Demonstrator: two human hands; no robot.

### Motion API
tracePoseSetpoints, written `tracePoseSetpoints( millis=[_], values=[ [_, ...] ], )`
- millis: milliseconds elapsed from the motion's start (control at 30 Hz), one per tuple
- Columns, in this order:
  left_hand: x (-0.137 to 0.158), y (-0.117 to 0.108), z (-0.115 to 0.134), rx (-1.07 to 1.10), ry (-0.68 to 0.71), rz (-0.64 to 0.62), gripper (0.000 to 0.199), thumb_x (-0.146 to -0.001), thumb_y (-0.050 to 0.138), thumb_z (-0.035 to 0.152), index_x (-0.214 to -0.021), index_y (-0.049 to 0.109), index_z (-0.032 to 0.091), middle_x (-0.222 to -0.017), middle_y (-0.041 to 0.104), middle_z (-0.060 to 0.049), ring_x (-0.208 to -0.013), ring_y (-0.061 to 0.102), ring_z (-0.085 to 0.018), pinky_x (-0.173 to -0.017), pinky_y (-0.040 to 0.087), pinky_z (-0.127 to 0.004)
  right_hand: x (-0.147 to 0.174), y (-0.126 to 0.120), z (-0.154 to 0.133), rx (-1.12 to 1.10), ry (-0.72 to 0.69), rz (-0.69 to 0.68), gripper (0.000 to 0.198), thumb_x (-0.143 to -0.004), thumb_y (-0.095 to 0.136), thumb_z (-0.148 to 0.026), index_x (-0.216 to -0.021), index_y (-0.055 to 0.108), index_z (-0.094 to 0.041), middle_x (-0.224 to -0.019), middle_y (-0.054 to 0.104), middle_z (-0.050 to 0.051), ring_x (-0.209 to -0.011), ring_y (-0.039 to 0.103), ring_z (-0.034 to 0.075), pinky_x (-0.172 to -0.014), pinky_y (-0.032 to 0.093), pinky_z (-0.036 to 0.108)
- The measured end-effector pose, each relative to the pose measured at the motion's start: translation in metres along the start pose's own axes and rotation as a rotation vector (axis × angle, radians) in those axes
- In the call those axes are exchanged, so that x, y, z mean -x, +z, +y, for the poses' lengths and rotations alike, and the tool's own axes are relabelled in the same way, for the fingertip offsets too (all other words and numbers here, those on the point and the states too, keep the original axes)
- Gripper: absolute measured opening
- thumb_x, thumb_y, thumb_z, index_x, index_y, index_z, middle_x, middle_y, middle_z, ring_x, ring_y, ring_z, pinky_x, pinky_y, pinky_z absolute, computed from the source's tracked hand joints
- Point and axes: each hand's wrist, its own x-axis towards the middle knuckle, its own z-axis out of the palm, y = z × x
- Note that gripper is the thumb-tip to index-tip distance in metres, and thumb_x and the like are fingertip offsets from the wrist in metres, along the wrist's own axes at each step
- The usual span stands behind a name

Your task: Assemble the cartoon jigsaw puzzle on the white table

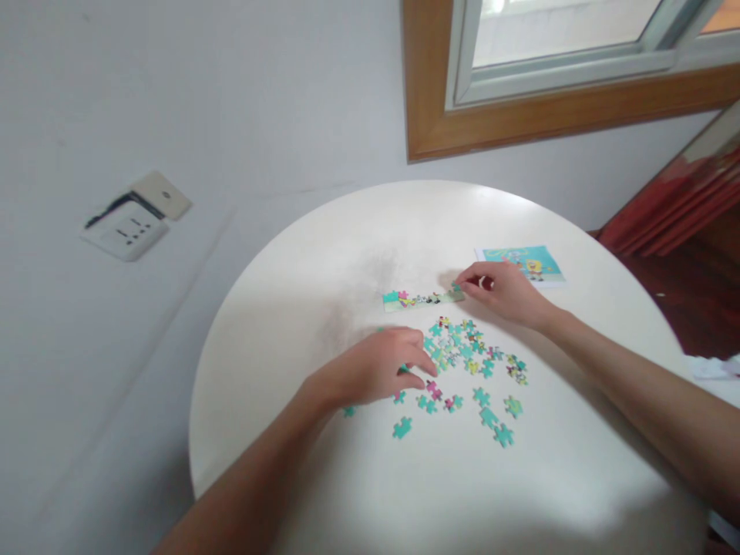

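Note:
A narrow strip of joined jigsaw pieces (422, 301) lies across the middle of the white round table (254, 370). At the strip's right end, my right hand (502, 289) pinches a small teal puzzle piece (456, 287) between thumb and fingertips. Closer to me, my left hand (385, 366) hovers over or rests on the left side of the loose puzzle pieces (465, 351), thumb and fingers apart. Some pieces are partly hidden under it. The loose ones are mostly teal, with some pink, yellow and green.
Behind my right hand lies a teal picture card (546, 262) with a yellow cartoon figure. The table's far edge is near a white wall with a power socket (130, 230) and a wood-framed window (428, 131). A red curtain (676, 204) hangs at the right.

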Motion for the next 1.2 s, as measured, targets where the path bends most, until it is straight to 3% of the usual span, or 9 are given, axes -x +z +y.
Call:
tracePoseSetpoints(
  millis=[333, 567, 733, 833, 933, 1100, 1200],
  values=[
    [-0.004, 0.01, 0.006, -0.111, 0.023, -0.051, 0.007, -0.092, 0.065, 0.025, -0.09, 0.071, 0.023, -0.092, 0.056, -0.003, -0.093, 0.051, -0.019, -0.088, 0.038, -0.031, 0.0, 0.001, -0.003, -0.026, 0.013, 0.0, 0.017, -0.086, 0.058, -0.023, -0.086, 0.074, -0.018, -0.081, 0.074, 0.005, -0.063, 0.055, 0.013, -0.061, 0.041, 0.031],
    [-0.003, 0.008, 0.011, -0.163, 0.073, -0.071, 0.008, -0.094, 0.06, 0.019, -0.088, 0.065, 0.02, -0.095, 0.06, -0.003, -0.096, 0.05, -0.019, -0.09, 0.036, -0.031, 0.003, 0.006, -0.01, -0.065, -0.04, -0.019, 0.017, -0.086, 0.056, -0.019, -0.087, 0.073, -0.018, -0.081, 0.073, 0.004, -0.066, 0.056, 0.013, -0.062, 0.042, 0.029],
    [-0.002, 0.01, 0.012, -0.096, 0.12, -0.095, 0.012, -0.094, 0.058, 0.016, -0.083, 0.063, 0.02, -0.086, 0.065, 0.001, -0.088, 0.056, -0.016, -0.095, 0.037, -0.032, 0.006, 0.008, -0.016, -0.109, -0.067, -0.045, 0.016, -0.087, 0.056, -0.018, -0.088, 0.072, -0.018, -0.082, 0.071, 0.003, -0.069, 0.057, 0.013, -0.064, 0.043, 0.029],
    [-0.002, 0.01, 0.009, -0.015, 0.132, -0.067, 0.013, -0.091, 0.058, 0.012, -0.082, 0.064, 0.02, -0.083, 0.066, 0.001, -0.085, 0.058, -0.015, -0.091, 0.04, -0.029, 0.008, 0.008, -0.021, -0.124, -0.055, -0.047, 0.017, -0.089, 0.056, -0.021, -0.09, 0.072, -0.018, -0.083, 0.071, 0.004, -0.069, 0.057, 0.013, -0.064, 0.043, 0.029],
    [-0.003, 0.005, 0.005, 0.025, 0.092, 0.031, 0.013, -0.09, 0.059, 0.012, -0.082, 0.064, 0.019, -0.082, 0.066, 0.0, -0.083, 0.058, -0.015, -0.084, 0.042, -0.028, 0.012, 0.011, -0.033, -0.196, -0.028, -0.092, 0.017, -0.089, 0.057, -0.024, -0.09, 0.073, -0.018, -0.083, 0.071, 0.004, -0.07, 0.057, 0.013, -0.064, 0.043, 0.029],
    [-0.007, -0.001, 0.002, 0.076, -0.133, 0.367, 0.006, -0.088, 0.062, 0.015, -0.085, 0.066, 0.019, -0.082, 0.066, 0.001, -0.078, 0.058, -0.013, -0.077, 0.043, -0.026, 0.025, 0.027, -0.058, -0.518, 0.031, -0.28, 0.016, -0.086, 0.067, -0.033, -0.085, 0.071, -0.017, -0.073, 0.065, 0.001, -0.065, 0.053, 0.011, -0.06, 0.042, 0.027],
    [-0.01, 0.0, 0.002, 0.128, -0.214, 0.487, 0.004, -0.084, 0.066, 0.015, -0.085, 0.064, 0.019, -0.078, 0.064, 0.003, -0.075, 0.057, -0.013, -0.072, 0.044, -0.024, 0.029, 0.036, -0.063, -0.599, 0.095, -0.259, 0.015, -0.082, 0.071, -0.031, -0.079, 0.069, -0.017, -0.066, 0.06, -0.001, -0.061, 0.05, 0.01, -0.058, 0.042, 0.026]
  ],
)
